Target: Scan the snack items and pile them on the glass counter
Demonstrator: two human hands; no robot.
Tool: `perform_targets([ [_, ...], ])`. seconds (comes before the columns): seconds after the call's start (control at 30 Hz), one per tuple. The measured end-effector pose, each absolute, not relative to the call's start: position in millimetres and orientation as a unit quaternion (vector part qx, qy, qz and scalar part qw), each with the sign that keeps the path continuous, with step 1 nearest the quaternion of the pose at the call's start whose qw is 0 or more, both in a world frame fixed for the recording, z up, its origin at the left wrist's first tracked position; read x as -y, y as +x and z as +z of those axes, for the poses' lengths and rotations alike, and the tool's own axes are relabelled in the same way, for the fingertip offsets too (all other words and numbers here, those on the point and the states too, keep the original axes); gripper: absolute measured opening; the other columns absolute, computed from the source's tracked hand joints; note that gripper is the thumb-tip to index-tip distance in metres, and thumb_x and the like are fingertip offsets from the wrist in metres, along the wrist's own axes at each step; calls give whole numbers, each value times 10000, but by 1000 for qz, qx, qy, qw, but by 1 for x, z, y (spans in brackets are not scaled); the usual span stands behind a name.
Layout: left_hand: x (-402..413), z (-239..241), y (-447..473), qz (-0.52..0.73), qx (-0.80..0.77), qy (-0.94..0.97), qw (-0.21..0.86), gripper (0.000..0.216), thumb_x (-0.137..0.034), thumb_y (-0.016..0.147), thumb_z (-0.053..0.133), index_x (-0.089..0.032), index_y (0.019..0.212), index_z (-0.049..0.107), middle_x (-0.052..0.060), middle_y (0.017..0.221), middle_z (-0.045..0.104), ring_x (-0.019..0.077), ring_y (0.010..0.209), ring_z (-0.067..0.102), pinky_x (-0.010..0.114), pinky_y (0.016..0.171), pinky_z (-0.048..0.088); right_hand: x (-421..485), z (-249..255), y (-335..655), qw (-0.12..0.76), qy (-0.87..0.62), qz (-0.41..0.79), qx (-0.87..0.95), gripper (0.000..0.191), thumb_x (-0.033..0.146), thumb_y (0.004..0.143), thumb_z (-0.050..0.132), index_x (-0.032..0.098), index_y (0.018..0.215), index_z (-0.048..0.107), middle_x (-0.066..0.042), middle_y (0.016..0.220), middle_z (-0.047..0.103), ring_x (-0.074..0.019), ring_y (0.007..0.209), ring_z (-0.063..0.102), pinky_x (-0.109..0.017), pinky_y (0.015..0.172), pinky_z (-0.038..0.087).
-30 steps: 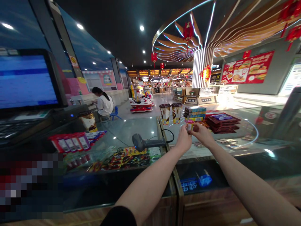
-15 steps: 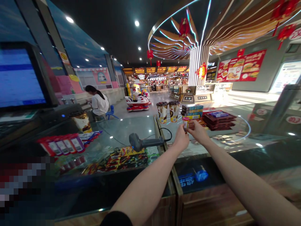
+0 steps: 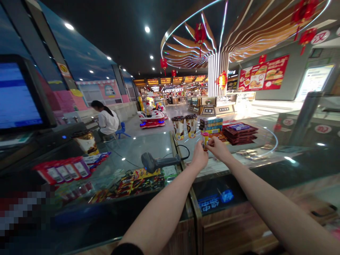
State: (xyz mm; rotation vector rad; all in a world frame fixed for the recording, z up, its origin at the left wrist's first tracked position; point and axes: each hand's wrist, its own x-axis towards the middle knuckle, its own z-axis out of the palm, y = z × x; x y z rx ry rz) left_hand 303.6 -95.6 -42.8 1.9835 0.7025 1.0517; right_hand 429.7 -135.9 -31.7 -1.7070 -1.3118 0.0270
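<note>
While the left hand (image 3: 200, 157) pinches the small tub (image 3: 205, 138) upright in its grip above the worktop (image 3: 216, 170), the right hand (image 3: 219, 150) pinches its other side; boxes (image 3: 211, 124) stand behind, cups (image 3: 184, 126) and a scanner (image 3: 160, 162) to the left.

A round sign (image 3: 321, 36) at upper right reads 汉, a stand panel (image 3: 208, 111) 名烟, a small sign (image 3: 231, 72) beside the pillar (image 3: 212, 76) 入口; the held tub's (image 3: 205, 136) label is too small.

Dim ceiling (image 3: 106, 21), floor (image 3: 265, 109) sunlit near three o'clock — glare spots the glass desk (image 3: 148, 143); edges stretch, eight o'clock pixelated.
</note>
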Motion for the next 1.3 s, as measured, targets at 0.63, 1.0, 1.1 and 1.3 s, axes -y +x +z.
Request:
perform_targets([
  [0.63,97,-40,302,386,-286,791,378,631,24,718,537,-122,1327,469,185,1390,534,261,1310,509,461,1139,366,145,-25,428,398,-667,3,629,157,182,807,659,237,924,749,-46,977,738,-203,932,676,-311,850,494],
  [1.0,116,-25,344,286,-208,856,378,717,20,684,561,-149,1366,419,162,1359,587,278,1261,558,471,1094,407,191,-29,484,372,-708,-31,600,196,198,784,696,248,964,755,-46,1000,712,-195,880,670,-305,815,493],
  [1.1,124,-24,372,274,-208,853,393,719,7,666,590,-161,1346,431,148,1332,607,273,1214,583,461,1058,441,200,-34,504,375,-732,-50,566,184,199,767,703,245,938,754,-48,979,708,-198,855,671,-313,801,498],
  [1.3,133,-35,415,285,-208,829,435,654,31,674,573,-158,1291,469,153,1347,597,252,1247,565,438,1066,429,207,-41,530,376,-750,-71,539,175,171,779,675,209,946,712,-71,994,697,-201,870,667,-321,819,495],
])
